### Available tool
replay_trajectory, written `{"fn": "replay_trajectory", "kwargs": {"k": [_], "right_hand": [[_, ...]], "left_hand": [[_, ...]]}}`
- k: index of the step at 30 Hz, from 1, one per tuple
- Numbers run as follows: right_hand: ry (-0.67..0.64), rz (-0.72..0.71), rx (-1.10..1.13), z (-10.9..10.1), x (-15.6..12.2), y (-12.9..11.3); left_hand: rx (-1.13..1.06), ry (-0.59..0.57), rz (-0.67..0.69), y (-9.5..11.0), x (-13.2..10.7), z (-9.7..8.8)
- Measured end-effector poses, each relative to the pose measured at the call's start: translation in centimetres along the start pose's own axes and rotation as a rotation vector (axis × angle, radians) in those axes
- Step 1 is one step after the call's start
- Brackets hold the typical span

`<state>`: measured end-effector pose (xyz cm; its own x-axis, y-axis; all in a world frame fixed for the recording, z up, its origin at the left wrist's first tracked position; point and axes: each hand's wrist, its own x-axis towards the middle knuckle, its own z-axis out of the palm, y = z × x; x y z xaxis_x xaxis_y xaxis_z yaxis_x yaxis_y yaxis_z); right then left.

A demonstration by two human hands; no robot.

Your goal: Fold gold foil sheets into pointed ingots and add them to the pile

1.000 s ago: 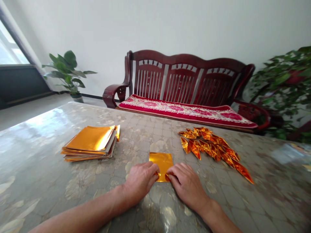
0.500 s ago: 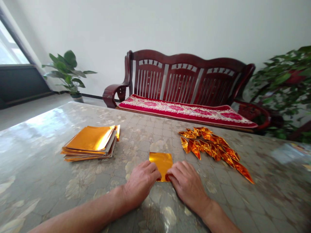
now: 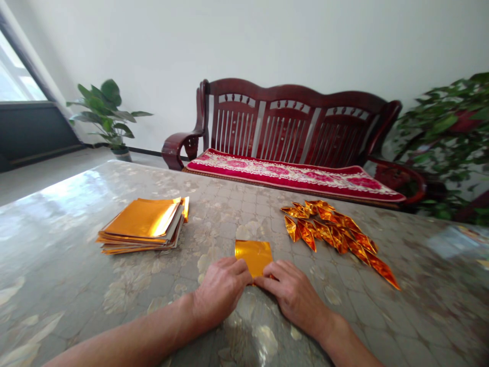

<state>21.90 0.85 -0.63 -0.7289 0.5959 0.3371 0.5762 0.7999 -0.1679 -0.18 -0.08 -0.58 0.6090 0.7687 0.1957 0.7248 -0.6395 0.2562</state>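
A small sheet of gold foil paper [image 3: 253, 256] lies on the table before me, its near edge between my hands. My left hand [image 3: 225, 285] is closed on the paper's near left corner. My right hand [image 3: 292, 290] is closed at the near right corner, its thumb stretched along the near edge toward the left fingertips. A bit of folded orange foil shows under the right fingers; the rest of that corner is hidden. To the right lies a group of folded foil ingots [image 3: 336, 229]. On the left sits a stack of gold foil paper [image 3: 139, 219].
The table [image 3: 160, 178] has a patterned, glossy cover. A clear plastic bag [image 3: 454, 242] lies at its right side. Beyond the far edge stands a dark wooden bench [image 3: 286, 122] with a red patterned cushion [image 3: 290, 172]. Potted plants [image 3: 109, 112] stand at both sides.
My right thumb has slid left along the paper's near edge, almost meeting the left fingertips, and the right hand has dropped slightly. The left hand has barely moved.
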Motion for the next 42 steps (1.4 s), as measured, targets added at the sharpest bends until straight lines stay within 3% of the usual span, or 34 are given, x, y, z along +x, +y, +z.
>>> {"fn": "replay_trajectory", "kwargs": {"k": [11,21,35,42], "right_hand": [[-0.030,-0.035,-0.032,-0.1,0.0,-0.1],[0.030,-0.027,0.006,-0.1,0.0,-0.1],[0.066,-0.015,0.012,-0.2,-0.6,0.7],[0.096,0.005,0.054,-0.2,-0.6,0.9]], "left_hand": [[0.055,-0.037,0.060,0.0,-0.2,-0.2],[0.133,-0.101,0.094,0.4,-0.4,-0.2],[0.118,-0.082,0.096,0.2,-0.6,-0.1],[0.119,-0.129,0.111,0.4,-0.5,-1.0]]}}
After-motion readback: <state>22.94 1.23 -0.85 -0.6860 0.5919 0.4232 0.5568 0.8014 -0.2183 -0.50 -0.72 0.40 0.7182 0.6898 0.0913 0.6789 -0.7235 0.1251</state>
